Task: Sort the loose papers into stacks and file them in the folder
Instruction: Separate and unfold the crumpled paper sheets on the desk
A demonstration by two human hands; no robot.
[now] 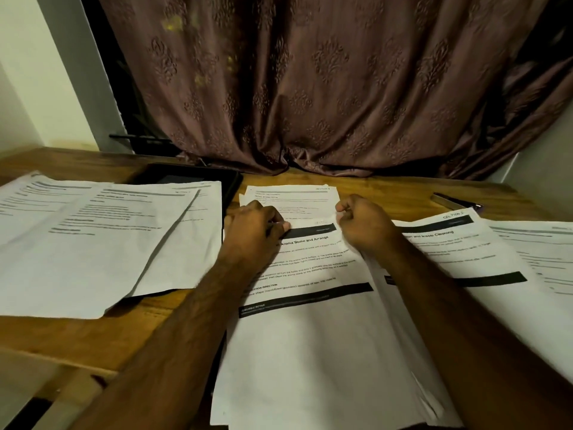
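Head view: the left hand [257, 231] and right hand [362, 225], each grip curled, pinch the far end of the centre sheet [304, 305], whose long axis runs from near edge to far edge mid-bench [93, 333]. The black folder [231, 181] lies far-left, nearer the left hand.

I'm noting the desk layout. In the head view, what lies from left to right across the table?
Left paper stack → black folder → left hand → right hand → pen → far-right sheet.
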